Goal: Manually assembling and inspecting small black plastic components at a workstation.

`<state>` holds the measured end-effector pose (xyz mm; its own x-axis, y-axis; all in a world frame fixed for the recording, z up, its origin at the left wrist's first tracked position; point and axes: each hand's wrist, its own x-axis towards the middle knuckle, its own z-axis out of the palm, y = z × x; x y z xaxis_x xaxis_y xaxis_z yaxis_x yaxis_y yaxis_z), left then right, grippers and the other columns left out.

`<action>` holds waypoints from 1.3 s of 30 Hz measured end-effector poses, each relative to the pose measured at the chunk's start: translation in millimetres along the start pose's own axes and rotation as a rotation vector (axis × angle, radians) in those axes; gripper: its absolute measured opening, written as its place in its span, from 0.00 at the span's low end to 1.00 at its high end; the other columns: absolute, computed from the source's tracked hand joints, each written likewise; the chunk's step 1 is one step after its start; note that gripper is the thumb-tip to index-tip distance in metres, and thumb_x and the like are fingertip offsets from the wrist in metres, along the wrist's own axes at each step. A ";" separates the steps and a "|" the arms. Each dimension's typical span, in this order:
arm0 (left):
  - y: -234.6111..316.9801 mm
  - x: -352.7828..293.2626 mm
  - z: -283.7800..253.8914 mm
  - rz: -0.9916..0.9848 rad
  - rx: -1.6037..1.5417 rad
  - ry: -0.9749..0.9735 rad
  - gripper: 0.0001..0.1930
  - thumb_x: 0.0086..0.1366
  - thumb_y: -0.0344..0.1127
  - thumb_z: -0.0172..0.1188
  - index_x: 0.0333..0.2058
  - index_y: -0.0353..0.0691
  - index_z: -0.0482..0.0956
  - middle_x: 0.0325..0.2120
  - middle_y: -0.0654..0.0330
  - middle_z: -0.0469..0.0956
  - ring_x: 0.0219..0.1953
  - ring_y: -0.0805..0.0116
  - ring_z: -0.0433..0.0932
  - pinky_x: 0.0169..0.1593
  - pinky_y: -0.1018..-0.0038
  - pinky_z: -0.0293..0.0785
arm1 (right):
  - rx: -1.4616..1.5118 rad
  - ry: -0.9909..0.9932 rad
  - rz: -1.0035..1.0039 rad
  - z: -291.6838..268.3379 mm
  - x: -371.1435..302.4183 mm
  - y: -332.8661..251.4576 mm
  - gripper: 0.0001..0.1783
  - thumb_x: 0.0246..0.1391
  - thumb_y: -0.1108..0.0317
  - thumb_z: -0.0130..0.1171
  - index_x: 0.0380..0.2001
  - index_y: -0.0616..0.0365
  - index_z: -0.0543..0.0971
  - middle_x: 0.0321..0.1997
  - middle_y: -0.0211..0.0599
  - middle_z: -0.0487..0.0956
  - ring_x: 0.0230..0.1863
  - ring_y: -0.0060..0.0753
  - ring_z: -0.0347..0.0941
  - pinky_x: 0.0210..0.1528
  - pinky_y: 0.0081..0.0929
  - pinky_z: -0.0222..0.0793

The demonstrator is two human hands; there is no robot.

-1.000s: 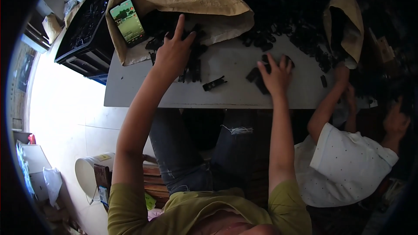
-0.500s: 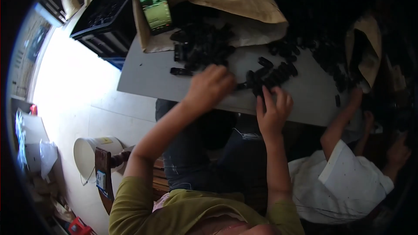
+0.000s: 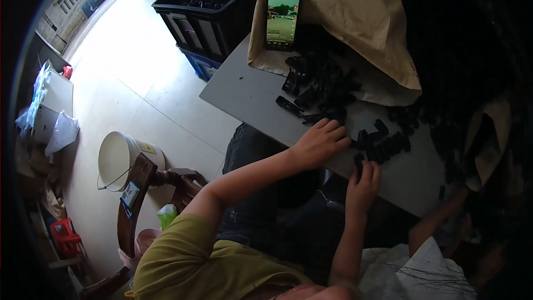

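A loose heap of small black oblong pieces [image 3: 325,83] lies on the grey table [image 3: 255,91], spilling out by a brown paper bag. Nearer the table's front edge, several similar black pieces stand side by side in a short row [image 3: 388,147]. My left hand [image 3: 322,143] is closed, its fingers curled downward between heap and row; whatever its fingertips hold is hidden. Just right of it and closer to me, my right hand [image 3: 365,184] pinches a small black piece [image 3: 358,160] beside the row's near end.
A lit phone [image 3: 282,21] leans on the paper bag [image 3: 355,14]. Black crates [image 3: 194,36] full of dark parts stand left of the table. A white bucket [image 3: 119,161] and wooden chair [image 3: 136,189] are at my left. A co-worker's arm [image 3: 438,216] reaches toward other black pieces.
The whole view has turned, shifting the table rightward and lower in the picture. My left hand has come closer to my right hand and the row. The right hand stays by the row.
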<state>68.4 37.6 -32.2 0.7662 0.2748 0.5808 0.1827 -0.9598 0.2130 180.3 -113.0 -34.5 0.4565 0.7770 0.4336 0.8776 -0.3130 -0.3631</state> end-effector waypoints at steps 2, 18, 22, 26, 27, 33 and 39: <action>-3.9 6.4 0.6 0.015 -0.028 0.123 0.14 0.47 0.31 0.57 0.36 0.41 0.74 0.37 0.59 0.71 0.40 0.63 0.71 0.43 0.69 0.69 | 0.025 -0.003 0.031 -1.6 3.0 -2.9 0.15 0.48 0.76 0.59 0.41 0.64 0.73 0.46 0.48 0.70 0.47 0.53 0.70 0.46 0.40 0.69; 36.7 -17.0 -26.5 -0.643 -0.915 0.147 0.07 0.58 0.28 0.60 0.35 0.35 0.78 0.27 0.56 0.80 0.30 0.66 0.81 0.33 0.76 0.74 | 0.333 -0.082 -0.128 -33.6 12.8 -38.9 0.19 0.39 0.82 0.58 0.40 0.65 0.73 0.43 0.45 0.71 0.42 0.46 0.72 0.42 0.36 0.70; 44.0 -20.1 -27.7 -0.696 -0.947 0.143 0.07 0.57 0.28 0.61 0.35 0.34 0.79 0.26 0.55 0.80 0.30 0.67 0.81 0.34 0.74 0.74 | 0.269 -0.111 -0.117 -35.1 6.7 -38.2 0.20 0.39 0.82 0.60 0.41 0.64 0.74 0.42 0.44 0.71 0.43 0.46 0.72 0.42 0.36 0.70; 55.2 -23.7 -27.2 -0.533 -0.745 0.195 0.09 0.55 0.28 0.62 0.36 0.35 0.79 0.28 0.56 0.80 0.31 0.68 0.81 0.35 0.74 0.75 | 0.153 -0.059 -0.186 -32.9 0.4 -36.1 0.20 0.39 0.81 0.62 0.41 0.63 0.76 0.42 0.44 0.72 0.42 0.46 0.72 0.42 0.35 0.70; 56.1 -24.9 -30.1 -0.533 -0.773 0.147 0.10 0.55 0.28 0.62 0.37 0.35 0.79 0.30 0.56 0.80 0.32 0.68 0.81 0.35 0.74 0.75 | 0.154 -0.060 -0.186 -33.2 -1.3 -35.8 0.20 0.39 0.81 0.62 0.41 0.63 0.76 0.42 0.44 0.72 0.42 0.46 0.72 0.42 0.35 0.70; 44.8 -40.4 -37.5 -0.591 -1.032 0.038 0.13 0.52 0.26 0.63 0.39 0.36 0.78 0.33 0.57 0.80 0.34 0.66 0.80 0.37 0.75 0.75 | 0.474 -0.255 0.072 -48.8 -0.8 -38.1 0.18 0.39 0.79 0.65 0.38 0.66 0.75 0.39 0.38 0.72 0.39 0.33 0.72 0.39 0.26 0.69; 50.4 -49.2 -35.9 -0.430 -1.102 0.082 0.14 0.53 0.25 0.63 0.40 0.36 0.79 0.33 0.57 0.80 0.32 0.70 0.80 0.35 0.77 0.75 | 0.961 -0.356 0.228 -29.8 -22.0 -10.2 0.13 0.41 0.75 0.67 0.31 0.66 0.75 0.33 0.33 0.73 0.28 0.19 0.69 0.30 0.15 0.64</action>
<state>17.8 -22.2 -21.8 0.7227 0.6041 0.3358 -0.2441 -0.2315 0.9417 165.6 -143.2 -15.8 0.3903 0.9186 0.0613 0.2192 -0.0281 -0.9753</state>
